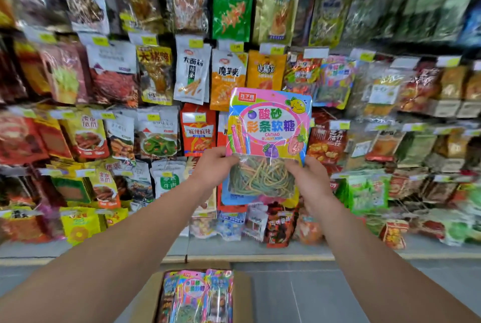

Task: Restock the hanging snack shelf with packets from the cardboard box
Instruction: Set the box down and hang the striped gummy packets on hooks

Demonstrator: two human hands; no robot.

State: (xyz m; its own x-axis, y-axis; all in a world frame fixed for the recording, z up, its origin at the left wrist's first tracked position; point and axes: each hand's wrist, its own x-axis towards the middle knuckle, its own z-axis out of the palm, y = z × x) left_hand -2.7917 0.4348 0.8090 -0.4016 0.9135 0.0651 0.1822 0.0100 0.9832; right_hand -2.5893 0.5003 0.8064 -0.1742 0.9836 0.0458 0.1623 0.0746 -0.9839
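Both grips are clamped on one candy packet [269, 140], held upright at arm's length in front of the hanging snack shelf [156, 75]. Her or his left hand [212, 166] pinches the packet's left edge about halfway down, thumb over the front film; the right hand [311, 179] pinches the right edge at much the same height, thumb pressed on the clear window. Between the two grips that window shows a tangle of green and orange candy strips. Above the grips the packet's printed face is pink and blue, with cartoon fruit and large coloured characters. Behind the packet, and to either side of the hands, rows of other snack bags hang close together, with small yellow price tags [195, 43] above them. Just below the grips a few loose bags sit along the bottom ledge. Well below and nearer the person, between the two forearms, a cardboard box [152, 294] stands open on the grey floor [325, 294], with more packets of the same kind [194, 294] standing on edge inside it.
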